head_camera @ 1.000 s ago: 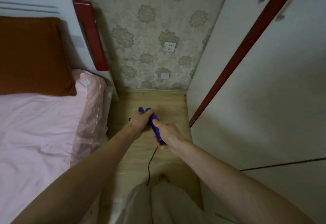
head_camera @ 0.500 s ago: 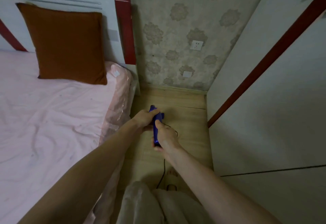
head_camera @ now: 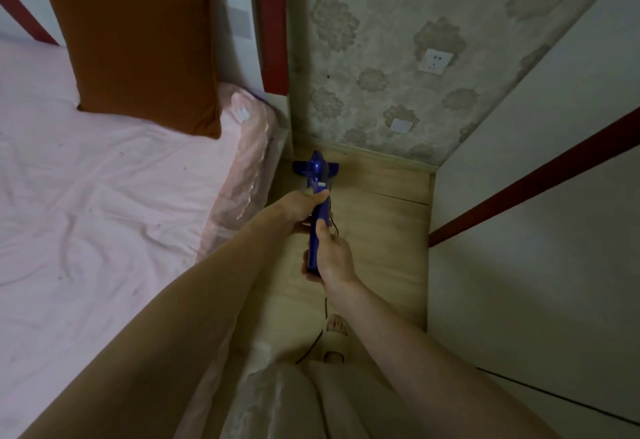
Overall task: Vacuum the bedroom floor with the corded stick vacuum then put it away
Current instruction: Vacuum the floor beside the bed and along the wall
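A blue corded stick vacuum (head_camera: 317, 179) stands in the narrow floor strip between bed and wardrobe. Its floor head lies near the far wall, by the bed's corner. My left hand (head_camera: 300, 209) grips the upper body of the vacuum. Lower on the blue handle, my right hand (head_camera: 332, 256) is wrapped around it. The black cord (head_camera: 320, 331) trails from the handle down past my sandalled foot (head_camera: 335, 334).
The bed with a pink sheet (head_camera: 114, 203) and a brown pillow (head_camera: 138, 40) fills the left side. A white wardrobe (head_camera: 540, 231) with a dark red strip walls in the right. Wall sockets (head_camera: 434, 61) sit on the floral wallpaper ahead. The wooden floor (head_camera: 381, 231) strip is narrow.
The vacuum has moved forward toward the far wall, so its floor head now shows. My view has swung left and tilted down. Both hands keep their grip.
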Demonstrator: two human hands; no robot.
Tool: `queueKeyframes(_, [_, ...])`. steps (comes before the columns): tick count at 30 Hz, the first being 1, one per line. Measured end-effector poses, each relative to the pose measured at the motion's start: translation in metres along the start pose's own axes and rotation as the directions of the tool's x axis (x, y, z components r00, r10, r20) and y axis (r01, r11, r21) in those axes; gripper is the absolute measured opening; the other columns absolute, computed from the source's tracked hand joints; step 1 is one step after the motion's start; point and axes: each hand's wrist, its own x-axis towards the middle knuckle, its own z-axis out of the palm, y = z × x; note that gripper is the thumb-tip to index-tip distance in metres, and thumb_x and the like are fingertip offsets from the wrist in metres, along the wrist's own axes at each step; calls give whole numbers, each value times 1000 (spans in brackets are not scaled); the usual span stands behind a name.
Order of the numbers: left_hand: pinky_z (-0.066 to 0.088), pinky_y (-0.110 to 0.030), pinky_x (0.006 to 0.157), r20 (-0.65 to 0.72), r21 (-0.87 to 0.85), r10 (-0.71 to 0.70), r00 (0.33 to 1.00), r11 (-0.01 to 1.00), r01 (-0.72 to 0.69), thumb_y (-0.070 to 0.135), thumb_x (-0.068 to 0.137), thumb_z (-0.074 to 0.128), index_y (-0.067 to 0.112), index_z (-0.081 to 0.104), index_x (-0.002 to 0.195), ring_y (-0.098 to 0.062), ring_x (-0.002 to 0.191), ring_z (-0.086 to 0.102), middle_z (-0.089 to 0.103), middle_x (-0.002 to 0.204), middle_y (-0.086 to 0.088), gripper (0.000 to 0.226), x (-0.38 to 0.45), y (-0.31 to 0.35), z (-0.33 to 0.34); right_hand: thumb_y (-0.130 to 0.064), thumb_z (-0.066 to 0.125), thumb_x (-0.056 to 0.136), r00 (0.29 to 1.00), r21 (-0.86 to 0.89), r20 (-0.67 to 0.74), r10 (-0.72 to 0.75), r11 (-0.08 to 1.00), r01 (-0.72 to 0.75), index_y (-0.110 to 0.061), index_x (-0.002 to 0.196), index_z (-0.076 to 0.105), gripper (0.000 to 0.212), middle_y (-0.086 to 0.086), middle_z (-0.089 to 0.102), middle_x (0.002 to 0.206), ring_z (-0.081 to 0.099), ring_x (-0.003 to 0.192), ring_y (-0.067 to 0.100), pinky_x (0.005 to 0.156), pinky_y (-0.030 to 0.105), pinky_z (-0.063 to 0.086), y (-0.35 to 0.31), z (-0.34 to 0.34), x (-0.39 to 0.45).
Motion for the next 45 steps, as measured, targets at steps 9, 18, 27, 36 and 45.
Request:
queueKeyframes(9, [54, -27, 67, -55, -26, 34, 998, 999, -35, 30, 100, 51, 0, 56, 115, -16, 72, 62, 63, 87, -7, 34, 41, 41, -13, -46, 39, 101, 999, 11, 49, -18, 1000, 18, -9, 102, 57, 41, 5, 57, 76, 55, 55, 16, 46, 24, 46, -43, 16, 46])
queueKeyframes(18, [53, -34, 83, -29, -89, -2, 1000, 996, -1, 32, 100, 50, 2, 55, 119, -19, 83, 63, 64, 96, -8, 37, 37, 25, -12, -48, 36, 101, 997, -162, 72, 1, 987, 11, -9, 108, 57, 45, 8, 60, 84, 56, 60, 16, 46, 23, 45, -39, 4, 37])
queueKeyframes(27, [55, -31, 65, 75, -176, -30, 997, 983, 43, 26, 99, 52, 4, 57, 96, -22, 80, 65, 65, 92, -12, 23, -15, -14, 25, -41, 40, 102, 999, -126, 31, 23, 992, -19, -14, 82, 51, 36, 4, 53, 68, 51, 56, 14, 56, 28, 45, -13, -47, -34])
queueKeyframes(36, [54, -29, 51, 94, -206, -2, 996, 978, 22, 24, 95, 60, -5, 55, 115, -22, 64, 69, 67, 85, -17, 35, -91, -67, 18, -42, 44, 100, 999, -73, 34, -9, 997, 12, -13, 88, 51, 33, 7, 53, 77, 54, 69, 19, 62, 31, 48, 31, -38, -124])
queueKeyframes(45, [55, -26, 55, 145, -132, -4, 989, 991, 24, 24, 98, 55, -4, 50, 118, -19, 68, 60, 60, 85, -13, 34, -125, -79, -10, -38, 42, 102, 999, 85, 47, 1, 996, -5, -8, 103, 49, 31, 8, 53, 65, 48, 35, 11, 39, 23, 36, 46, 2, -162])
